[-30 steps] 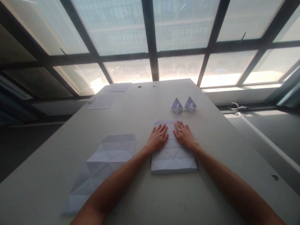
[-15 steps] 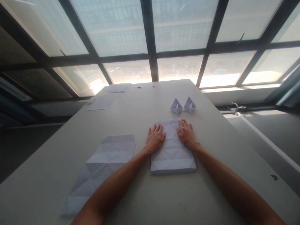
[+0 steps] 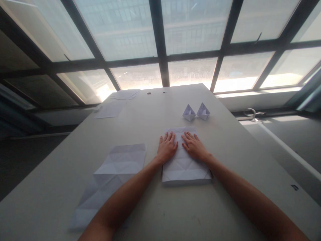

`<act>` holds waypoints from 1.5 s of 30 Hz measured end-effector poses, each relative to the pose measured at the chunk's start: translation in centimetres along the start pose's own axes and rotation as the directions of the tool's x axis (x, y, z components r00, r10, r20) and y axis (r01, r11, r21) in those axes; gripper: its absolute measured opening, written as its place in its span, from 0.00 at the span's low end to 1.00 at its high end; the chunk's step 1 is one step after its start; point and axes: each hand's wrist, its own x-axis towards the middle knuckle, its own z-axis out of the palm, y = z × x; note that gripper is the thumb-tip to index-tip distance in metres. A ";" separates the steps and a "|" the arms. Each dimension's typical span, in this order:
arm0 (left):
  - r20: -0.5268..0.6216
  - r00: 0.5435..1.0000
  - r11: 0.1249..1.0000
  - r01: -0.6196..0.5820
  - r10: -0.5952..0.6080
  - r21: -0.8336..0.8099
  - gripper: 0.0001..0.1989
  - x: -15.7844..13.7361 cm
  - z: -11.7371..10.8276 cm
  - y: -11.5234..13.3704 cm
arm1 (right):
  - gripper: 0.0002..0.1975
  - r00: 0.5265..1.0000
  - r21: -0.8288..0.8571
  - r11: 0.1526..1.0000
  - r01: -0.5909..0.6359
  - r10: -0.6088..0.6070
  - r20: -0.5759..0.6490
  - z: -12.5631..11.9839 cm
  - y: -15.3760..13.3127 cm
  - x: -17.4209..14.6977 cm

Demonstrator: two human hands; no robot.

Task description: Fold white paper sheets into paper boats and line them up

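L grip (image 3: 167,147) & R grip (image 3: 194,146) spread apart, flat on creased ppr (image 3: 186,169); 2 folded pcs (image 3: 189,113) beyond.

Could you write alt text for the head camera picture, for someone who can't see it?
A person's left hand and right hand lie flat on creased white paper on a white table. Another creased sheet lies to the left, two folded paper shapes stand beyond the hands, and large windows fill the background.
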 end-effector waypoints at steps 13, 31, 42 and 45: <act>0.043 0.998 0.999 -0.040 0.040 -0.020 0.30 0.0 -0.4 0.0 | 0.29 0.993 -0.013 0.994 -0.113 0.112 -0.031 0.7 0.6 0.1; 0.078 0.985 0.987 -0.151 0.154 -0.049 0.30 -0.2 -0.7 0.2 | 0.29 0.995 -0.019 0.995 -0.095 0.094 -0.025 0.6 0.7 0.1; 0.071 0.985 0.987 -0.157 0.160 -0.046 0.29 -0.2 -0.8 0.2 | 0.27 0.991 -0.023 0.992 -0.124 0.123 -0.057 0.7 0.7 0.0; 0.078 0.985 0.987 -0.154 0.157 -0.043 0.29 -0.2 -1.0 0.3 | 0.27 0.991 -0.025 0.992 -0.125 0.123 -0.061 0.8 0.7 0.0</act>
